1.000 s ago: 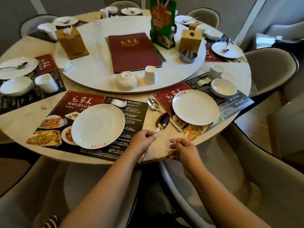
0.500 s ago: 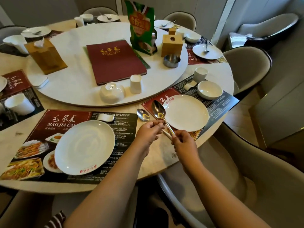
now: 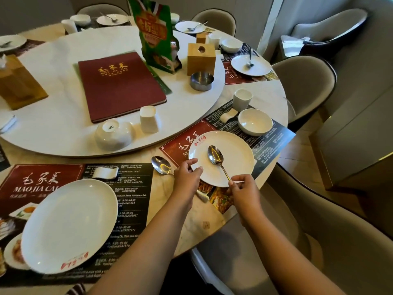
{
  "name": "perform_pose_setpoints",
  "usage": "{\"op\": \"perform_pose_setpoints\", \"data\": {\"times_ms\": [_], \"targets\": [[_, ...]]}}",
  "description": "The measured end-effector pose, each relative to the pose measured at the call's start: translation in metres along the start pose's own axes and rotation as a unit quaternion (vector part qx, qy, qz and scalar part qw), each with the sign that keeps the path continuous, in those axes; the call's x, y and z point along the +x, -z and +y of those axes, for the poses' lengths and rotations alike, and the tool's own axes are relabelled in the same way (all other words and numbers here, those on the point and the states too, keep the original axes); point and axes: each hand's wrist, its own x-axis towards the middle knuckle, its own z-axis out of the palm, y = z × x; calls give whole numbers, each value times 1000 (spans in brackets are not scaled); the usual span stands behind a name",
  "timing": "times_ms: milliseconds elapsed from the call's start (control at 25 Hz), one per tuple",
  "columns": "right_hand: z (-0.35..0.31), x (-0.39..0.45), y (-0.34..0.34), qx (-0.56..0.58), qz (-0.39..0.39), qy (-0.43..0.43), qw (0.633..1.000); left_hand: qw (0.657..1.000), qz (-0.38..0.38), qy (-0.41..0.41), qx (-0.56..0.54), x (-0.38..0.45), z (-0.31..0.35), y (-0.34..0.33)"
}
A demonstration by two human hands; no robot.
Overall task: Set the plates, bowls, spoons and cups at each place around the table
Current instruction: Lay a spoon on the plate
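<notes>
Pinching a spoon point(image 3: 215, 156) by its handle tip with our right hand point(image 3: 243, 189), bowl resting on the plate point(image 3: 236, 154), while our left hand point(image 3: 187, 175) hangs loosely curled, empty, at the plate's rim.

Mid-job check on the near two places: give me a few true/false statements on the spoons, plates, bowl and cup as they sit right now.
1. The right hand pinches the handle of a spoon whose bowl lies over the right-hand plate. True.
2. The left hand holds the second spoon. False: that spoon lies on the table between the two placemats; the left hand's fingers are at the plate's rim.
3. The near-left plate already has a spoon on it. False: it is bare.
4. A white bowl and cup stand beyond the right-hand plate. True.
5. The bowl on the turntable is upside down. True.
</notes>
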Motion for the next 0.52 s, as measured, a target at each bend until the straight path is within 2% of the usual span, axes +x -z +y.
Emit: {"op": "perform_pose_setpoints", "data": {"times_ms": [280, 520], "targets": [[2, -2, -3, -14, 44, -8, 999, 999, -24, -1, -25, -11, 0, 6], [8, -26, -4, 44, 36, -39, 998, 999, -19, -20, -37, -39, -9, 43]]}}
